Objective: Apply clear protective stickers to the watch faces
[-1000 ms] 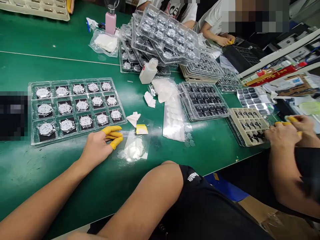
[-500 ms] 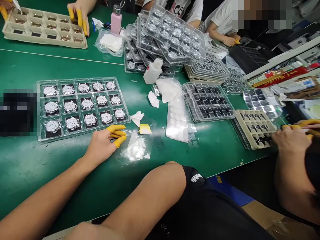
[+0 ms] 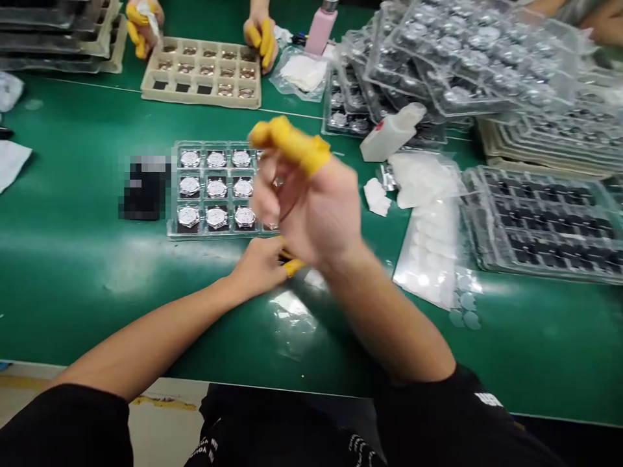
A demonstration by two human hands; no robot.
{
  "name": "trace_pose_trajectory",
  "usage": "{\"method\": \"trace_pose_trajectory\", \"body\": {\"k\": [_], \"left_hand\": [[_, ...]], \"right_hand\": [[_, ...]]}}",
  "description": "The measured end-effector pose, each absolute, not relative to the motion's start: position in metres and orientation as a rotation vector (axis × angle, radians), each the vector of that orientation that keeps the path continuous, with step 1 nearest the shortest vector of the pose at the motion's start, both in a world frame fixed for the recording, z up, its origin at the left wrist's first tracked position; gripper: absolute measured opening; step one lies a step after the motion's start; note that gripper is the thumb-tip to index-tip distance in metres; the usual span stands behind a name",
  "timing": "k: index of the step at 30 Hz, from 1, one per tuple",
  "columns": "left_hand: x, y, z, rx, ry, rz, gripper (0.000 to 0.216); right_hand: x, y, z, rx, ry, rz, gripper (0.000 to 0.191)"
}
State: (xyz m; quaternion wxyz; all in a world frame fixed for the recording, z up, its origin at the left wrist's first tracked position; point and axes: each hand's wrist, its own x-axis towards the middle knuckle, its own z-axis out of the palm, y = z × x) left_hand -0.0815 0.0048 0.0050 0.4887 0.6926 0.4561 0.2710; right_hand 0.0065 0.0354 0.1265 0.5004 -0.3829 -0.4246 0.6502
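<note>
My left hand (image 3: 257,267) lies low on the green table (image 3: 73,272), just below a clear tray of silver watch cases (image 3: 214,188). One yellow-capped fingertip shows at the edge of a clear plastic bag (image 3: 292,318); the other fingers are hidden behind my right hand. My right hand (image 3: 306,201) is raised in mid-air over the tray's right end. It is smeared by motion, its fingers are bent, and yellow finger cots cover the upper fingers. Whether it holds anything is unclear.
A white squeeze bottle (image 3: 389,133) and bags of white pads (image 3: 433,246) lie to the right. Trays with black pockets (image 3: 545,220) and stacked clear trays (image 3: 462,58) fill the right side. Across the table another person's hands (image 3: 260,35) touch a beige tray (image 3: 202,71). A pink bottle (image 3: 321,23) stands behind.
The view has swung left and down. My right hand has come from the far right tray up into the middle. My left hand has stayed by the plastic bag.
</note>
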Motion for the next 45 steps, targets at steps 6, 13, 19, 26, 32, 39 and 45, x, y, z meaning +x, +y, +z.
{"method": "trace_pose_trajectory", "body": {"k": [6, 13, 19, 26, 32, 39, 45], "left_hand": [[-0.082, 0.005, 0.000, 1.648, 0.926, 0.738, 0.034], [-0.082, 0.003, 0.005, 1.670, 0.950, 0.730, 0.034], [-0.083, 0.003, 0.005, 1.616, 0.939, 0.726, 0.035], [-0.083, 0.004, 0.005, 1.593, 0.949, 0.717, 0.037], [-0.082, 0.005, 0.005, 1.458, 0.981, 0.761, 0.066], [-0.084, 0.002, -0.001, 1.460, 0.939, 0.821, 0.064], [-0.082, 0.005, -0.001, 1.365, 0.947, 0.847, 0.059]], "right_hand": [[0.089, 0.166, 0.037, -1.796, -1.792, 0.453, 0.021], [0.109, 0.193, -0.012, -1.778, -1.896, 0.446, 0.027], [0.108, 0.190, -0.002, -1.745, -1.920, 0.503, 0.030], [0.099, 0.183, 0.010, -1.764, -1.831, 0.459, 0.036], [0.097, 0.081, 0.040, -1.507, -1.533, 0.793, 0.052], [0.091, -0.017, 0.035, -1.424, -1.075, 1.567, 0.083], [0.091, -0.001, 0.030, -1.476, -1.156, 1.455, 0.083]]}}
